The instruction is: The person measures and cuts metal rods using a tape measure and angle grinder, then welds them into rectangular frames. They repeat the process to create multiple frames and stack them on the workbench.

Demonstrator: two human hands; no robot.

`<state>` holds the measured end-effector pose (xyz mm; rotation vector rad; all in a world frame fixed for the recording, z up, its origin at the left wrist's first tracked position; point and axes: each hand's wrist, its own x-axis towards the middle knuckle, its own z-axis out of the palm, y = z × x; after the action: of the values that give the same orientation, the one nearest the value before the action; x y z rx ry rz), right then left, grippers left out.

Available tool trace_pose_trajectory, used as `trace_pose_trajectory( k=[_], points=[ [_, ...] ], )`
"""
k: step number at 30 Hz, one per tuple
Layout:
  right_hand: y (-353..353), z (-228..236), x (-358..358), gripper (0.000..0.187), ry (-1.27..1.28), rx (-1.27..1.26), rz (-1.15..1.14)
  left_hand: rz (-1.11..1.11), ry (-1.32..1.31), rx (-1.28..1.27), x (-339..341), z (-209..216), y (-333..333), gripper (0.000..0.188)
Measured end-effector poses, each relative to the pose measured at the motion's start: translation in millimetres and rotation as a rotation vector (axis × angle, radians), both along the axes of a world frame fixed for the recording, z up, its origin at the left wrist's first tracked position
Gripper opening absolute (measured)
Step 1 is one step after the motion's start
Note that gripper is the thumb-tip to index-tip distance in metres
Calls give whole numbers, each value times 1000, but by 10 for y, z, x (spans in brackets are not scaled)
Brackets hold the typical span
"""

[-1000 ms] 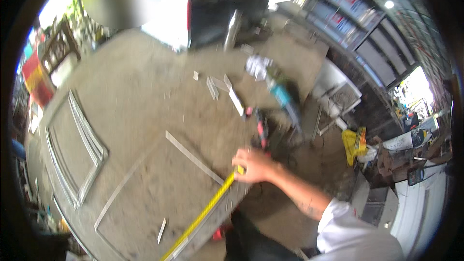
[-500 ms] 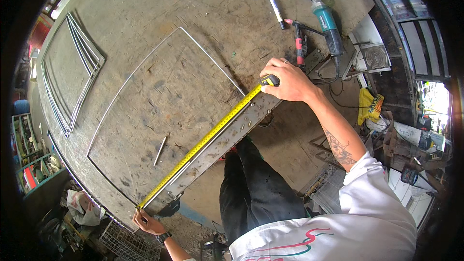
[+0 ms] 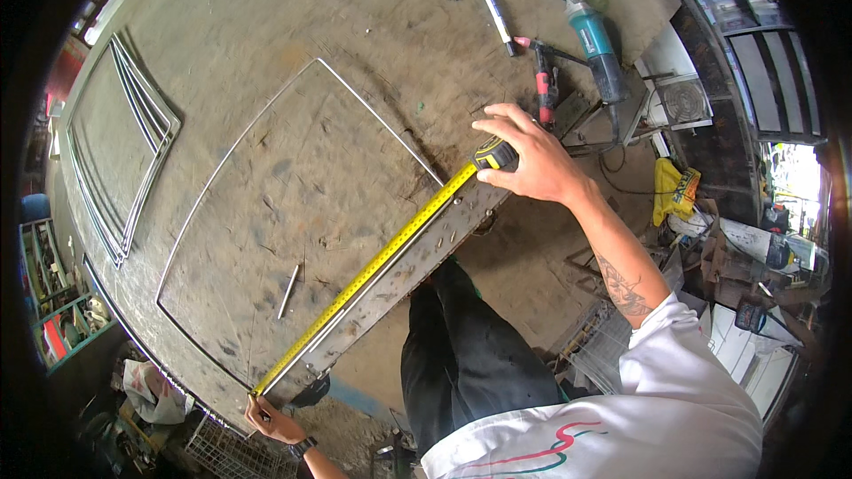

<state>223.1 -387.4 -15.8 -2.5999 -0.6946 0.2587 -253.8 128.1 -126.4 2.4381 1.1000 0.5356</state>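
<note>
A yellow tape measure (image 3: 373, 272) is pulled out diagonally along the near edge of the metal table. Its end is pinched in my left hand (image 3: 277, 421) at the table's lower left corner, beside a bent metal rod frame (image 3: 206, 179). At the other end, my right hand (image 3: 536, 162) keeps the black and yellow case between thumb and fingers, with the fingers loosely spread over it. The four-sided rod frame lies flat, its right end close to the case. A thin straight rod (image 3: 330, 324) runs beside the blade on the near side.
Several nested rod frames (image 3: 164, 137) lie at the table's far left. A marker-like stick (image 3: 288, 291) rests inside the frame. An angle grinder (image 3: 596, 44), a torch with red grips (image 3: 543, 89) and a white marker (image 3: 499, 18) lie at the far right.
My right hand's fingers have loosened and lifted, baring more of the tape measure's case. My left hand stays at the tape's end. The whole view has shifted slightly.
</note>
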Motion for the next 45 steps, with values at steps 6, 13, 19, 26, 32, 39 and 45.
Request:
trace_pose_trajectory(
  k=[6, 13, 19, 26, 32, 39, 45],
  points=[
    [-38, -56, -18, 35, 60, 165, 34, 164, -115, -320, -210, -92, 130, 31],
    [-52, 46, 88, 41, 182, 29, 56, 59, -323, -158, -135, -130, 28, 19],
    [-120, 67, -6, 71, 99, 75, 23, 123, -149, -93, 63, 29, -67, 21],
    [-159, 1, -59, 74, 57, 126, -12, 199, -369, -193, -15, -291, -13, 27],
    [-136, 16, -70, 61, 57, 175, -13, 277, -403, -233, -102, -370, -2, 27],
    [-114, 53, -55, 70, 152, 152, 26, 323, -206, -230, -88, -160, 4, 33],
    [-236, 121, -75, 77, 154, 139, 21, 163, -258, -156, -132, -339, 14, 26]
  ],
)
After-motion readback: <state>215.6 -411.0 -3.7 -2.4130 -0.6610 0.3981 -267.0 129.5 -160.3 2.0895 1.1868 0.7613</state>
